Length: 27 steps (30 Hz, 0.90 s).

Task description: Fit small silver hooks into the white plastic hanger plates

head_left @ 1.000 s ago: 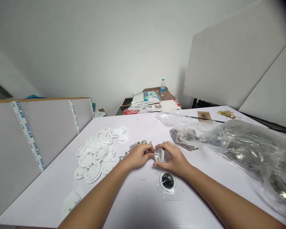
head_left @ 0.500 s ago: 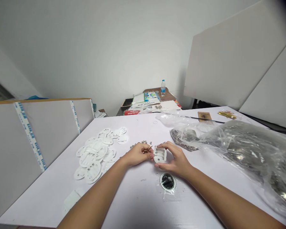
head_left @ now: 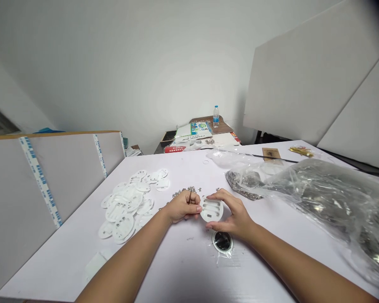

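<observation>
My right hand [head_left: 235, 213] grips a white round plastic battery case [head_left: 212, 210] by its edge, thumb below and fingers above. Slots with small metal contacts face up in it. My left hand [head_left: 183, 207] is closed on a thin dark stick-like tool [head_left: 190, 197], its exact kind unclear, and the left thumb meets the case's left rim. Behind the left hand lies a heap of small metal contacts [head_left: 189, 190], partly hidden. Just below the right hand sits a round black disc with a white rim [head_left: 222, 242], on clear film.
A pile of white round cases [head_left: 123, 202] spreads over the table's left side. Large clear plastic bags [head_left: 322, 198] of metal parts cover the right. Farther back are a brown card [head_left: 270, 154], golden pieces [head_left: 300, 151] and a water bottle [head_left: 216, 117]. A low partition [head_left: 76, 168] borders the left.
The case has turned flatter, showing its round face more fully. My left hand has shifted slightly left, and its thin tool now points more upright.
</observation>
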Each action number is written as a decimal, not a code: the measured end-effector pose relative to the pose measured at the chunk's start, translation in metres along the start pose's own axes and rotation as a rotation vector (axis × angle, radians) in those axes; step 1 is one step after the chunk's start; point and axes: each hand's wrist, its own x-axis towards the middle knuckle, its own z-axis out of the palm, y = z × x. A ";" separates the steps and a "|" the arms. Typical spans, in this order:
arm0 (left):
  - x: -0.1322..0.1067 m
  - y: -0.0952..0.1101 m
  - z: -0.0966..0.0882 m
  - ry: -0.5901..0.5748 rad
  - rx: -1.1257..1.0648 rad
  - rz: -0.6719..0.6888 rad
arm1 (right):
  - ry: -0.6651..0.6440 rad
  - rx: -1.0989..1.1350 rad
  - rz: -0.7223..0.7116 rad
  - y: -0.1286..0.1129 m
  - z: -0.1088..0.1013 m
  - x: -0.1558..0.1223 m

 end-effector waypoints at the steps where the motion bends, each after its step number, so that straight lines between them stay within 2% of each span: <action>1: 0.001 -0.001 0.000 -0.001 -0.006 0.009 | 0.003 0.005 -0.011 0.000 0.000 0.000; 10: 0.007 -0.013 0.004 0.008 -0.109 0.089 | 0.004 0.010 -0.041 0.001 0.002 -0.001; 18: 0.007 -0.011 0.007 -0.008 -0.065 0.152 | -0.002 -0.037 -0.060 0.000 0.001 0.000; 23: 0.004 0.001 0.010 0.080 0.106 0.139 | -0.070 -0.116 -0.077 0.008 -0.005 0.001; 27: -0.001 0.013 0.010 0.139 0.389 0.102 | -0.115 -0.182 0.080 0.017 -0.011 0.000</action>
